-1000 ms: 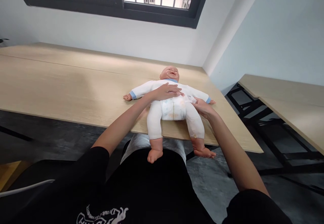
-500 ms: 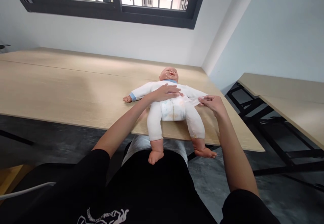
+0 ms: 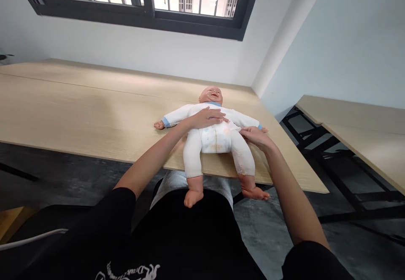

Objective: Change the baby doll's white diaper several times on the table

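Observation:
A baby doll (image 3: 243, 151) in white clothing with blue collar and cuffs lies on its back, head toward the wall, feet hanging over the table's front edge. Around its hips is a white diaper (image 3: 216, 140) with faint prints and a yellowish line down the front. My left hand (image 3: 209, 117) lies flat across the doll's belly at the diaper's upper edge, fingers stretched out. Beside the doll's hip, my right hand (image 3: 255, 136) has its fingers closed on the diaper's side edge; the fingertips are partly hidden against the white material.
The doll rests on a light wooden table (image 3: 79, 115) set against a wall below a barred window (image 3: 196, 18). To the right, across a gap, stands another table (image 3: 357, 115) with black legs. A white cable (image 3: 34, 238) runs at the lower left.
My right hand has moved inward to the doll's hip, and the diaper side it was stretching outward is drawn in. The doll's far cuff and hand now show. My left hand stays put.

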Available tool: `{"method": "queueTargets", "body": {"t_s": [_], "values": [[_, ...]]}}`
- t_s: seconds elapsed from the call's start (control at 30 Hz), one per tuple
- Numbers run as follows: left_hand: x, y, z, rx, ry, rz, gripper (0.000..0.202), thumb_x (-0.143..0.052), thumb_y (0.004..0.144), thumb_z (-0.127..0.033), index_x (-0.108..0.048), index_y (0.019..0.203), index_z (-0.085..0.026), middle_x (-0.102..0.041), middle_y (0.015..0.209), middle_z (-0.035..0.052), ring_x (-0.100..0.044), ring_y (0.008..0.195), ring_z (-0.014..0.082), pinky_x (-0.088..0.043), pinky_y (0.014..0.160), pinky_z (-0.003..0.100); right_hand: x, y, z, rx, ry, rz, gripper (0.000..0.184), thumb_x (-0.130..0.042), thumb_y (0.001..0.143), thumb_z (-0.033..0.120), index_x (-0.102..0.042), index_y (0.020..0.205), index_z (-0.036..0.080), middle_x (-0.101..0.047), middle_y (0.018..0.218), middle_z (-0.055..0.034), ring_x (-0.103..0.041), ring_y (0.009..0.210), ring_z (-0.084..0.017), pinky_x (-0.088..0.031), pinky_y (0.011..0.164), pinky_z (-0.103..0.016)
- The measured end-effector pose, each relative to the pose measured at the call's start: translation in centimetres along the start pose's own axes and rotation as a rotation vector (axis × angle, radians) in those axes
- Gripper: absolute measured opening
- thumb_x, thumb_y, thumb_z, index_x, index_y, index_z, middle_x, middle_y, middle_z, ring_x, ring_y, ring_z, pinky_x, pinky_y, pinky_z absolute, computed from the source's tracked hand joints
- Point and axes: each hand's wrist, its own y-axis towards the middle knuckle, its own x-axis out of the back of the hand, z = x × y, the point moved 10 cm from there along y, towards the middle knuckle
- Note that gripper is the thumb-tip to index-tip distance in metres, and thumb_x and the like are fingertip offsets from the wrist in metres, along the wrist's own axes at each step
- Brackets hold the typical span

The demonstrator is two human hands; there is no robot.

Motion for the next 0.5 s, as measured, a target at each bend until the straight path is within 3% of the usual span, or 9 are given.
{"method": "queueTargets", "body": {"t_s": [0.1,0.2,0.27,0.33,0.4,0.5], "values": [[-0.2,0.9,-0.3,-0.048,0.048,0.03,0.045,-0.036,0.1,-0.026,-0.064,0.135,-0.026,-0.058,0.147,0.0023,-0.045,0.143,0.0207,-0.022,0.125,0.042,-1.0,-0.3,0.6,-0.038,0.166,0.024,0.033,-0.073,0.083,0.047,-0.064,0.07,0.018,-0.068,0.073,-0.0051,-0.063,0.066,-0.015,-0.053,0.062,-0.022],[-0.7,2.5,0.1,0.006,0.139,0.066,0.054,-0.04,0.096,-0.025,-0.052,0.147,-0.033,-0.049,0.156,0.0001,-0.039,0.146,0.0246,-0.022,0.124,0.047,-1.3,-0.9,2.3,0.026,0.355,0.035,0.037,-0.071,0.084,0.055,-0.067,0.085,0.018,-0.073,0.091,-0.0084,-0.07,0.087,-0.019,-0.057,0.079,-0.026],[-1.0,3.7,-0.1,0.03,0.161,0.069,0.059,-0.043,0.094,-0.027,-0.044,0.153,-0.034,-0.045,0.159,0.0006,-0.039,0.146,0.026,-0.026,0.122,0.045,-1.9,-1.4,3.7,0.098,0.451,0.11,0.036,-0.073,0.082,0.051,-0.07,0.099,0.019,-0.073,0.106,-0.0081,-0.069,0.102,-0.019,-0.056,0.091,-0.028],[-1.3,4.8,-0.2,0.054,0.158,0.065,0.06,-0.046,0.093,-0.028,-0.044,0.152,-0.029,-0.054,0.151,0.0038,-0.051,0.135,0.0254,-0.036,0.114,0.039,-2.0,-1.8,4.6,0.146,0.485,0.151,0.037,-0.074,0.079,0.044,-0.07,0.107,0.02,-0.072,0.114,-0.0065,-0.067,0.111,-0.019,-0.054,0.097,-0.029],[-1.7,5.5,0.0,0.076,0.162,0.076,0.05,-0.047,0.092,-0.028,-0.057,0.14,-0.024,-0.067,0.132,0.005,-0.063,0.114,0.0236,-0.045,0.099,0.033,-1.5,-1.8,4.6,0.157,0.474,0.103,0.034,-0.074,0.075,0.039,-0.069,0.103,0.021,-0.071,0.109,-0.0054,-0.067,0.108,-0.019,-0.055,0.097,-0.03],[-2.1,6.0,0.2,0.062,0.157,0.075,0.029,-0.049,0.09,-0.026,-0.071,0.107,-0.019,-0.074,0.103,0.0038,-0.065,0.091,0.0198,-0.046,0.08,0.027,0.1,-1.4,2.9,0.074,0.398,-0.093,0.025,-0.072,0.068,0.031,-0.061,0.088,0.021,-0.07,0.091,-0.0041,-0.069,0.091,-0.019,-0.059,0.083,-0.029]]}}
